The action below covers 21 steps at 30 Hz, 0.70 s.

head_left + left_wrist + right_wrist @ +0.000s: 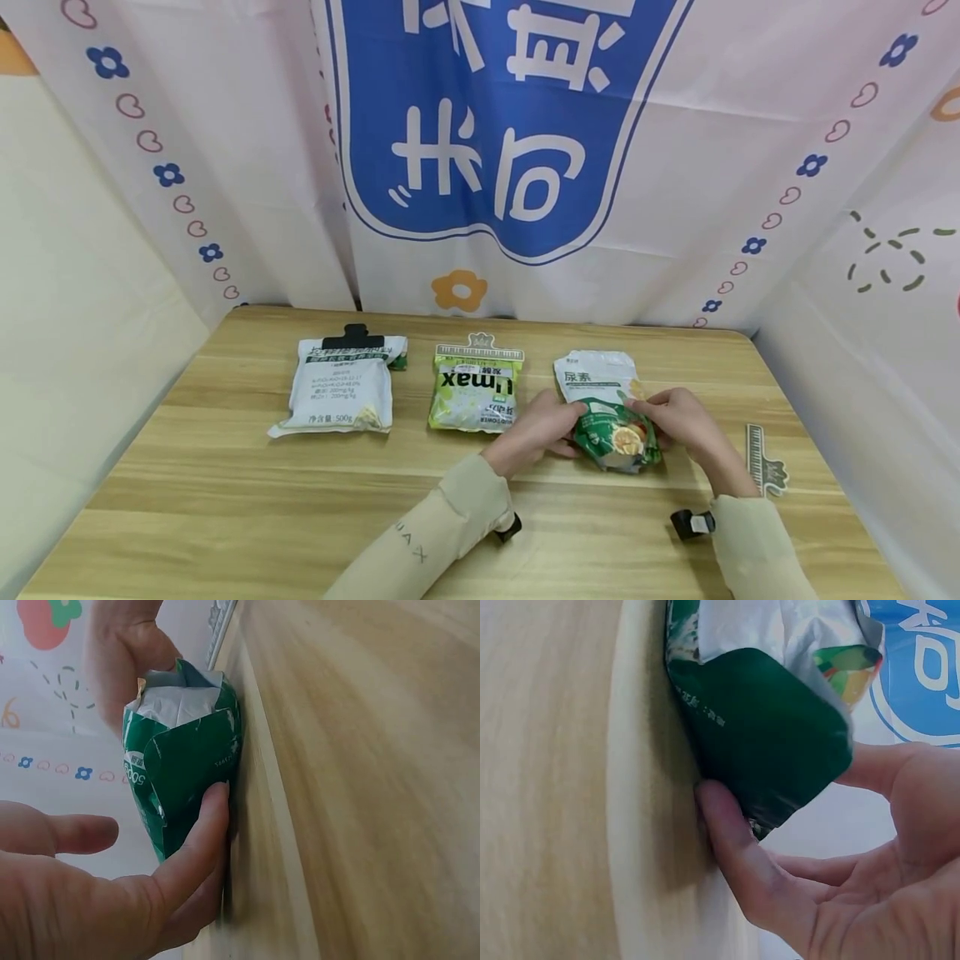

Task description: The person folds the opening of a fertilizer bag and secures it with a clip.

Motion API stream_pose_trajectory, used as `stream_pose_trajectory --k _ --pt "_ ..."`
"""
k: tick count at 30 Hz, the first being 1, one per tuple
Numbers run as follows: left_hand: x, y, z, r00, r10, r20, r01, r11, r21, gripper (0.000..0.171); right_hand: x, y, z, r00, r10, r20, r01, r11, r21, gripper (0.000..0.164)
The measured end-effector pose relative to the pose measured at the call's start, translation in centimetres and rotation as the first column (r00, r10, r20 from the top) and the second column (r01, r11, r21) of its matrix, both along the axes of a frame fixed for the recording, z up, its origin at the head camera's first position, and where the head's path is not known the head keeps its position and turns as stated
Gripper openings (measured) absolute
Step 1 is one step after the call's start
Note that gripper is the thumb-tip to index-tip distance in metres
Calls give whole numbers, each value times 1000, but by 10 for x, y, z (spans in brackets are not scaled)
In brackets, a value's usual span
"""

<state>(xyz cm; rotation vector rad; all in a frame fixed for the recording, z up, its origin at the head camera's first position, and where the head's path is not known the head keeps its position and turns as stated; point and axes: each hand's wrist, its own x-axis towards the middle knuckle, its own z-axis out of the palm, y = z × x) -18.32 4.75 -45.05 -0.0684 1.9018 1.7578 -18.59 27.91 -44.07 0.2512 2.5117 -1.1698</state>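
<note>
A white and green bag of urea fertilizer [600, 387] lies at the right of the wooden table, its printed front up with a picture of cut fruit. Its green folded bottom [191, 761] shows in both wrist views. My left hand [536, 429] holds the bag's left side, thumb over the front and fingers low by the table. On the opposite side my right hand [686, 421] grips the edge between thumb and fingers. One right finger [724, 817] lies under the green bottom, close to the tabletop; the right thumb is partly hidden behind the bag.
A green Umax bag [474, 396] with a grey clip [480, 346] lies left of my left hand. Farther left is a white bag [341, 392] with a black clip [356, 336]. A loose grey clip [763, 462] lies near the table's right edge. Printed curtains enclose the table.
</note>
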Motion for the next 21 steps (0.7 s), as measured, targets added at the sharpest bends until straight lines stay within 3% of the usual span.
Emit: stream_pose_trajectory --k 5,9,12,21 --pt "0 4 0 1000 6 8 -5 999 -40 31 -1 2 -3 1000 -20 17 20 1000 -10 57" --pt "0 6 -1 1000 13 16 -12 999 -48 32 -2 1 -5 1000 -26 16 26 1000 -15 43" --pt "1 8 -2 1000 24 0 -24 997 -73 31 -3 0 -6 999 -31 18 31 999 -14 35" --pt "6 9 -3 996 60 -64 -69 985 -157 46 -4 5 -5 999 -30 14 30 998 -54 39"
